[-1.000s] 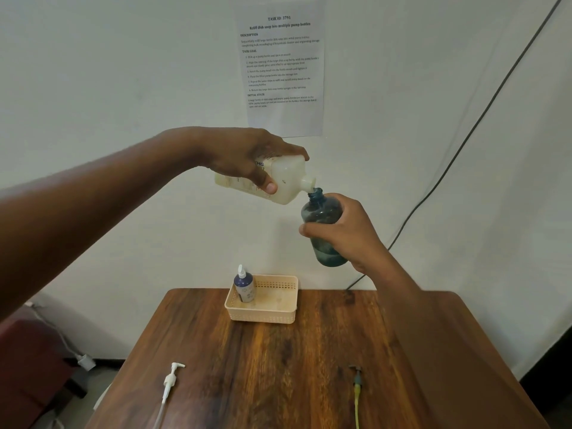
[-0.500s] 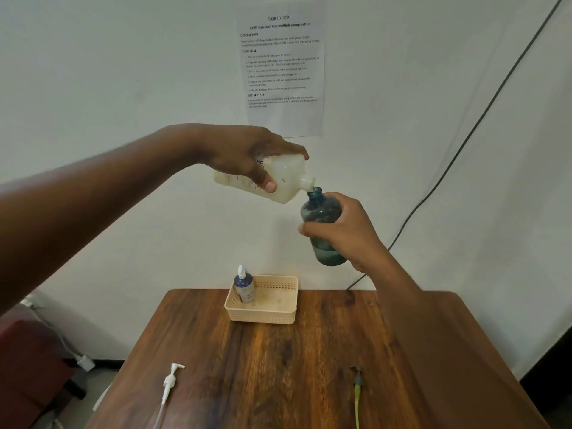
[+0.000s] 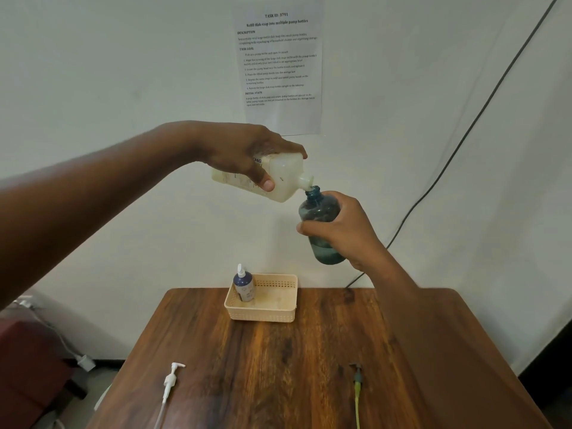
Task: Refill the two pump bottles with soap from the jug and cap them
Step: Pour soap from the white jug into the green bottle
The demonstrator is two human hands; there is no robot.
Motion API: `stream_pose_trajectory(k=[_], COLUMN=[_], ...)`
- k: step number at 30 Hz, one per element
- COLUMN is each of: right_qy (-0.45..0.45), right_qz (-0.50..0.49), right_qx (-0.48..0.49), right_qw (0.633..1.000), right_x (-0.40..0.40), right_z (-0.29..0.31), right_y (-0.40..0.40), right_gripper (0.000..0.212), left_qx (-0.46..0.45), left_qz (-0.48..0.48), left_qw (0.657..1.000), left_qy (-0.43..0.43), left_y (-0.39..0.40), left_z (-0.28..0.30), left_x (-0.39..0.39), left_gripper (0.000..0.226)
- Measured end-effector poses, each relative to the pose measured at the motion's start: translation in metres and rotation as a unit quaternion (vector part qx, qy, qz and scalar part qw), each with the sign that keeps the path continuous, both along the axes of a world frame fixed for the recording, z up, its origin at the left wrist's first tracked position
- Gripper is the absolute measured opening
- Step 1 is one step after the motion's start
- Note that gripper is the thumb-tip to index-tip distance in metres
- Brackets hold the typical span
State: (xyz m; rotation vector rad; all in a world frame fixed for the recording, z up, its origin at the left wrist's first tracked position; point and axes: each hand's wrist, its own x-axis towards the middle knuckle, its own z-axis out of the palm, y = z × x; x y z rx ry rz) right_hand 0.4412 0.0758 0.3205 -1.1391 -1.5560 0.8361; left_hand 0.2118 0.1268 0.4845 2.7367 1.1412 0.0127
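High above the table my left hand (image 3: 247, 153) grips a whitish soap jug (image 3: 286, 174), tipped on its side with its spout at the mouth of a teal bottle (image 3: 318, 212). That bottle has no cap, leans slightly left and is held around its middle by my right hand (image 3: 343, 230); liquid fills its lower part. A dark blue pump bottle (image 3: 244, 286) with a white pump stands in the left end of a beige basket (image 3: 266, 314). One white pump head (image 3: 170, 380) lies loose at the table's front left. A dark pump head with a yellow tube (image 3: 357, 385) lies front right.
The wooden table (image 3: 278, 360) stands against a white wall with a printed sheet (image 3: 278, 63) taped above. A black cable (image 3: 464, 134) runs down the wall on the right. A dark red seat (image 3: 28, 366) and a white plug (image 3: 85, 362) sit left of the table.
The jug and the teal bottle have stayed nearly still, spout to mouth. Both hands hold the same grips.
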Motion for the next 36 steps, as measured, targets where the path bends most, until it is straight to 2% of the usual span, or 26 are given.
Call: stream_pose_trajectory(k=[7, 16, 24, 30, 36], right_qy=[0.003, 0.000, -0.002, 0.001, -0.001], right_qz=[0.001, -0.003, -0.005, 0.001, -0.004], right_qx=[-0.002, 0.008, 0.007, 0.007, 0.007], right_qw=[1.000, 1.000, 1.000, 1.000, 1.000], right_x=[0.001, 0.000, 0.000, 0.002, 0.002], right_z=[0.001, 0.002, 0.003, 0.005, 0.006], right_y=[-0.003, -0.003, -0.003, -0.004, -0.003], right_gripper=[0.043, 0.049, 0.055, 0.047, 0.042], left_qx=[-0.006, -0.002, -0.002, -0.001, 0.006], left_qz=[-0.024, -0.019, -0.019, -0.014, -0.001], left_qw=[1.000, 1.000, 1.000, 1.000, 1.000], left_qy=[0.005, 0.012, 0.014, 0.013, 0.017], left_y=[-0.003, -0.003, -0.003, -0.003, -0.002], left_z=[0.002, 0.007, 0.008, 0.011, 0.011], left_x=[0.001, 0.002, 0.003, 0.005, 0.006], left_gripper=[0.075, 0.079, 0.074, 0.071, 0.078])
